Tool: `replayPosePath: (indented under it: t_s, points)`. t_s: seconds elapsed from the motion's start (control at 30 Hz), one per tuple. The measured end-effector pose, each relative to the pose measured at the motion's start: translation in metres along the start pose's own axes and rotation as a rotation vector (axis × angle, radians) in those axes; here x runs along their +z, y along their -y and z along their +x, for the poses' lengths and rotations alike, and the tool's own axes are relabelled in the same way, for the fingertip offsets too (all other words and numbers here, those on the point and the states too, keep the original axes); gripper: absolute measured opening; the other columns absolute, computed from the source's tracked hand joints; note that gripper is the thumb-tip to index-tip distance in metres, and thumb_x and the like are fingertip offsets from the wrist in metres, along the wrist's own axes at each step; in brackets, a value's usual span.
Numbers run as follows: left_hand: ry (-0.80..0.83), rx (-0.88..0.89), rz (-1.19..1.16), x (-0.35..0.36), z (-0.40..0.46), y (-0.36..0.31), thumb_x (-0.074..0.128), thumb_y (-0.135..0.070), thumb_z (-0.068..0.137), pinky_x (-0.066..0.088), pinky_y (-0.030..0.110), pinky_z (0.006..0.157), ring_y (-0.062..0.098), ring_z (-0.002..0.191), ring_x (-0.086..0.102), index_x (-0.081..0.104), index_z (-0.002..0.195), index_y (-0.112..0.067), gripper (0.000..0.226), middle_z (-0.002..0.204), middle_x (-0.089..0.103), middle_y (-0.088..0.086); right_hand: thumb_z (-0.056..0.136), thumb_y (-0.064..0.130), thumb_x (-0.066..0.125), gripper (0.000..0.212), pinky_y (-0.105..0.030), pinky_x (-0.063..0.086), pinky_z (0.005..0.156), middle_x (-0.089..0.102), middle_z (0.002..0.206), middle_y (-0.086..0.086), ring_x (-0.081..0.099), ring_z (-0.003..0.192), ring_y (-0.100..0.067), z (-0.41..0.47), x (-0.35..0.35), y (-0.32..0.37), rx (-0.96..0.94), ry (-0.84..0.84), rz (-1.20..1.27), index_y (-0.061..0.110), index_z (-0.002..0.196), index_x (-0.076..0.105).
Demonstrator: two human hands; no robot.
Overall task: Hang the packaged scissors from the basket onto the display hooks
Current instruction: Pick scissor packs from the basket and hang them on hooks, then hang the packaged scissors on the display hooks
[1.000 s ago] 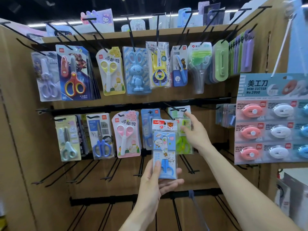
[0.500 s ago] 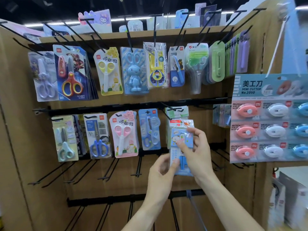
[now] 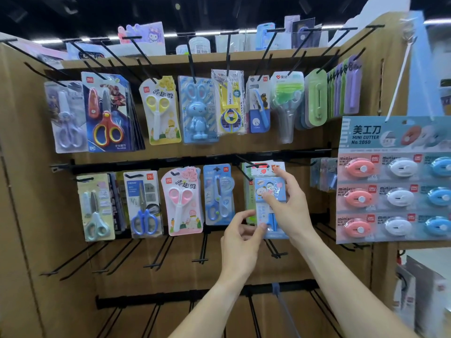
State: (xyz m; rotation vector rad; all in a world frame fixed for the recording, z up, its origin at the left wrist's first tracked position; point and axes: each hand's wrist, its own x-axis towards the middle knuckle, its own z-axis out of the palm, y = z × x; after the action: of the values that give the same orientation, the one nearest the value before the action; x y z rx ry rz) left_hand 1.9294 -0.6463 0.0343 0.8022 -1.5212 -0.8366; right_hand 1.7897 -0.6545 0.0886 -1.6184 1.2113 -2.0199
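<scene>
A blue cartoon-printed pack of scissors (image 3: 268, 189) is held up against the middle row of the brown display board, its top at a black display hook (image 3: 244, 160). My right hand (image 3: 290, 206) grips the pack from the right, thumb across its front. My left hand (image 3: 240, 236) pinches its lower left corner from below. A green pack (image 3: 250, 203) hangs just behind it. Whether the hook passes through the pack's hole is hidden. The basket is out of view.
Many scissor packs fill the top row (image 3: 158, 111) and middle row (image 3: 181, 201). A mini cutter card (image 3: 395, 181) hangs at the right. Bare black hooks (image 3: 156, 254) jut out under the middle row and along the bottom rail (image 3: 170, 298).
The blue pack has risen and shifted right to the hook. My right hand left the green pack and took hold of the blue one. My left hand slid to its lower corner.
</scene>
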Motion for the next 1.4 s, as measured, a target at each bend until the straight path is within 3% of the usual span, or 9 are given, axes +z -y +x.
replayPosePath:
  t_s: [0.13, 0.3, 0.43, 0.53, 0.63, 0.83, 1.07, 1.27, 1.4]
  points:
    - [0.011, -0.022, 0.032, -0.001, 0.007, 0.007, 0.074, -0.055, 0.088, 0.059, 0.05, 0.094, 0.016, 0.086, 0.077, 0.058, 0.113, -0.062, 0.03, 0.089, 0.08, -0.006, 0.097, 0.011, 0.071, 0.059, -0.035, 0.063, 0.089, 0.061, 0.135, 0.011, 0.066, 0.116, -0.008, 0.011, 0.003, -0.003, 0.055, 0.021, -0.059, 0.038, 0.146, 0.051]
    - [0.069, -0.065, 0.127, -0.011, 0.006, 0.007, 0.072, -0.045, 0.097, 0.054, 0.02, 0.09, -0.003, 0.099, 0.07, 0.054, 0.14, -0.049, 0.047, 0.107, 0.075, -0.015, 0.099, 0.02, 0.069, 0.062, -0.032, 0.059, 0.088, 0.057, 0.135, -0.001, 0.063, 0.111, -0.013, 0.036, 0.009, -0.012, 0.112, 0.067, -0.296, 0.043, 0.151, 0.043]
    - [0.078, -0.058, 0.193, -0.032, -0.004, 0.018, 0.068, -0.041, 0.1, 0.054, 0.018, 0.091, -0.007, 0.099, 0.067, 0.054, 0.145, -0.047, 0.047, 0.114, 0.07, -0.018, 0.098, 0.028, 0.069, 0.072, -0.032, 0.05, 0.096, 0.043, 0.135, -0.007, 0.059, 0.111, -0.021, 0.033, 0.011, -0.018, 0.129, 0.093, -0.513, 0.045, 0.158, 0.033]
    - [0.072, -0.04, 0.271, -0.054, -0.023, 0.027, 0.065, -0.042, 0.102, 0.047, 0.009, 0.088, -0.013, 0.104, 0.063, 0.054, 0.145, -0.05, 0.045, 0.121, 0.069, -0.018, 0.095, 0.027, 0.073, 0.067, -0.035, 0.045, 0.104, 0.039, 0.147, -0.008, 0.048, 0.132, -0.026, -0.004, 0.013, -0.018, 0.059, -0.023, -0.612, 0.036, 0.155, 0.043]
    - [0.045, 0.017, 0.391, -0.087, -0.049, 0.035, 0.064, -0.042, 0.103, 0.048, 0.015, 0.102, -0.011, 0.118, 0.059, 0.054, 0.145, -0.05, 0.044, 0.127, 0.067, -0.02, 0.093, 0.015, 0.073, 0.049, -0.032, 0.045, 0.101, 0.053, 0.131, 0.003, 0.056, 0.124, -0.018, -0.072, 0.035, -0.014, -0.083, -0.113, -0.424, 0.028, 0.138, 0.06]
    - [-0.027, 0.034, 0.762, -0.196, -0.147, 0.058, 0.062, -0.038, 0.105, 0.049, 0.032, 0.11, 0.003, 0.129, 0.058, 0.054, 0.151, -0.033, 0.047, 0.14, 0.063, -0.014, 0.091, 0.016, 0.076, 0.039, -0.034, 0.053, 0.098, 0.063, 0.118, 0.011, 0.061, 0.112, -0.006, -0.214, 0.133, -0.022, -0.069, 0.322, -0.136, 0.025, 0.128, 0.066]
    - [-0.043, -0.39, 1.113, -0.334, -0.27, 0.088, 0.048, -0.052, 0.106, 0.043, 0.038, 0.112, 0.023, 0.133, 0.054, 0.049, 0.155, -0.034, 0.052, 0.148, 0.056, 0.002, 0.091, 0.02, 0.078, 0.047, -0.022, 0.051, 0.094, 0.068, 0.121, 0.009, 0.063, 0.107, -0.003, -0.331, 0.219, -0.035, 0.169, 0.765, 0.01, 0.027, 0.135, 0.063]
    - [-0.032, -0.701, 1.186, -0.396, -0.349, 0.122, 0.048, -0.05, 0.108, 0.04, 0.044, 0.114, 0.027, 0.149, 0.038, 0.038, 0.16, -0.039, 0.054, 0.16, 0.043, 0.003, 0.092, 0.015, 0.076, 0.052, -0.035, 0.052, 0.104, 0.067, 0.126, 0.005, 0.064, 0.116, -0.01, -0.411, 0.268, -0.066, 0.367, 1.001, 0.017, 0.021, 0.14, 0.057]
    - [0.005, -0.834, 1.152, -0.428, -0.371, 0.152, 0.055, -0.051, 0.105, 0.046, 0.049, 0.109, 0.031, 0.146, 0.042, 0.031, 0.163, -0.036, 0.064, 0.161, 0.042, 0.007, 0.097, 0.015, 0.07, 0.05, -0.025, 0.051, 0.101, 0.067, 0.131, -0.003, 0.065, 0.114, -0.013, -0.448, 0.294, -0.079, 0.445, 1.075, -0.087, 0.016, 0.144, 0.053]
